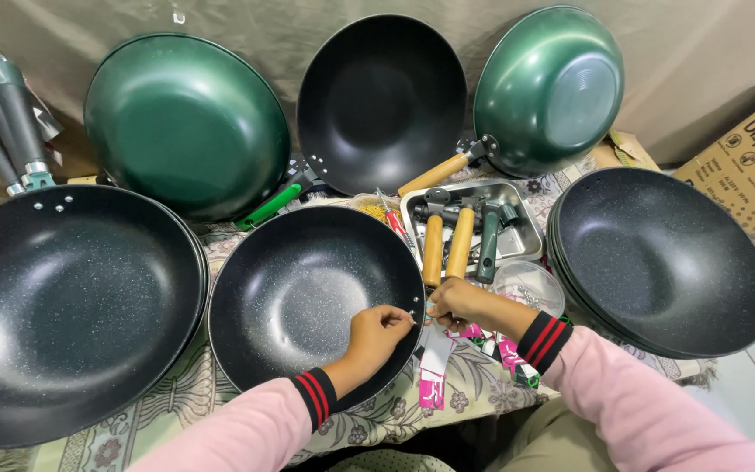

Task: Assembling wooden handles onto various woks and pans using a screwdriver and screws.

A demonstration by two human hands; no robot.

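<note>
Both hands met at the wok's (308, 297) three-o'clock rim: left hand (377, 332) pinching inside by the rivet holes, right hand (456, 304) pinching outside, apparently fitting a small fastener. Handles lay in the tray (517, 229) at one o'clock; seating one there would need steady alignment.

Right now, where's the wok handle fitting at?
Done: the green wok at back already wears a wooden handle. In hand: both hands, left hand and right hand, work at the rim holes of the middle black wok. Left: loose handles in the steel tray, handleless stacked woks.
</note>
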